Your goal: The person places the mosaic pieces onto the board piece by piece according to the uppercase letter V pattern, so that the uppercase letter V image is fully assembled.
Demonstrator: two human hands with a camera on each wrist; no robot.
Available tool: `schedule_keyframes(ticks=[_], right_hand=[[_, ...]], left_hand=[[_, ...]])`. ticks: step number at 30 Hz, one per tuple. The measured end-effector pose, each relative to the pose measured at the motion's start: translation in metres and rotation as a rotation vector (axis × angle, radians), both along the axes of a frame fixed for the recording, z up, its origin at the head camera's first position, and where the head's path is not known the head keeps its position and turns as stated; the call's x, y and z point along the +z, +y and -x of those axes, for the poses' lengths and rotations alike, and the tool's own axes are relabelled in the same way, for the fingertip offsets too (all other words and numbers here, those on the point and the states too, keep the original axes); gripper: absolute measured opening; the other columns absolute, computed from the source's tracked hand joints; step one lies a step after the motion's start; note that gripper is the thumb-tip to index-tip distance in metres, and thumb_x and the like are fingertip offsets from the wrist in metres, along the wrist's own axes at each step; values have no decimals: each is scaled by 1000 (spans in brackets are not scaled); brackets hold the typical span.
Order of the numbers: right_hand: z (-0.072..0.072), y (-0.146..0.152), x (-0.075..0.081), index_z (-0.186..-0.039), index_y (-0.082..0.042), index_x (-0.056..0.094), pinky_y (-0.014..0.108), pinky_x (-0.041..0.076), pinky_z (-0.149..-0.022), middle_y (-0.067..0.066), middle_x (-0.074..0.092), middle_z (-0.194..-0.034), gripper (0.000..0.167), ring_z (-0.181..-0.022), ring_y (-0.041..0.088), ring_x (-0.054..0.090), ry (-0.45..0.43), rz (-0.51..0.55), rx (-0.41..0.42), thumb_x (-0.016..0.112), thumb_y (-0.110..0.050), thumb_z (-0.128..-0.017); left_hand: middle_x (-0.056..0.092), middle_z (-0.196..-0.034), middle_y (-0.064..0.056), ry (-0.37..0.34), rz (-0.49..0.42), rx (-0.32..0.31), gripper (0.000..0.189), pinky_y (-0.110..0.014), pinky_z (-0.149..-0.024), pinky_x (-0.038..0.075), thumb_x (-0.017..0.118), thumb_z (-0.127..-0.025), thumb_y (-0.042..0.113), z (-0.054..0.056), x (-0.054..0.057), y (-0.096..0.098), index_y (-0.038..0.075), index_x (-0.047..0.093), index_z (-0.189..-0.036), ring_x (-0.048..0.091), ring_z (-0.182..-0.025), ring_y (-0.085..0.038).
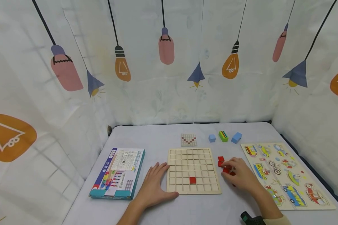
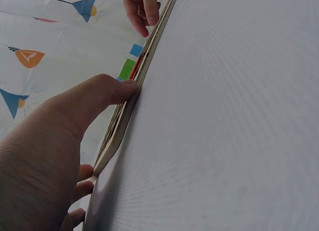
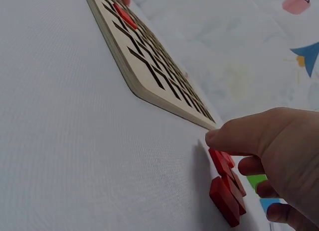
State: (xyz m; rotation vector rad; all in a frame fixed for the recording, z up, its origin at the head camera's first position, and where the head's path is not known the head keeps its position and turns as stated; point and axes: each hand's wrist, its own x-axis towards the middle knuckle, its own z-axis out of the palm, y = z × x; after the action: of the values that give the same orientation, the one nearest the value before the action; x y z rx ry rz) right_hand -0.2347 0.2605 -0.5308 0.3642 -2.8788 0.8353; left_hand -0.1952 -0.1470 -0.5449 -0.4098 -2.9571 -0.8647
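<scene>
Board (image 1: 192, 159) is touched by spread left hand (image 1: 154, 190); red tiles (image 3: 225, 202) beneath half-curled right hand (image 1: 240, 175), grip unclear, could be scattered if nudged

No readable text, the print (image 1: 125, 160) on the teal-edged box (image 1: 117, 175) too small and blurred

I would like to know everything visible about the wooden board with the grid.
The board looks like pale wood: a slab with rounded corners, its top divided by thin ridges into rows of cells. One red tile sits in the second row from the near edge. The board lies flat on the white cloth; the left hand touches it at the near left corner.
</scene>
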Motion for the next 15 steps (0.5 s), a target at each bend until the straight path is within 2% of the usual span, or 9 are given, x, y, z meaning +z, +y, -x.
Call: schedule_keyframes(ticks=[7,12,15], right_hand=[[-1,2,-1,-114,-22,83,27,54,-78,-8,69,-108,24,-104,15,53,10,-50,-38,92,-27,-91],[-2,-1,-2,-106,-27,83,23,53,-77,-10,67,-105,17,-103,15,52,-21,3,3,92,-24,-92],[-4,-2,-3,-106,-27,83,21,53,-77,-10,67,-105,17,-102,14,52,-27,19,26,92,-24,-92]], left_hand=[[43,-177,2,-2,0,0,120,-61,-143,17,86,-70,84,0,1,0,24,49,-168,25,-173,-33],[43,-178,3,-6,-2,1,120,-61,-143,17,86,-70,83,-1,1,0,25,49,-168,24,-173,-33],[43,-178,2,-4,-5,-1,120,-61,-143,16,87,-70,83,-1,1,0,24,49,-168,24,-173,-34]])
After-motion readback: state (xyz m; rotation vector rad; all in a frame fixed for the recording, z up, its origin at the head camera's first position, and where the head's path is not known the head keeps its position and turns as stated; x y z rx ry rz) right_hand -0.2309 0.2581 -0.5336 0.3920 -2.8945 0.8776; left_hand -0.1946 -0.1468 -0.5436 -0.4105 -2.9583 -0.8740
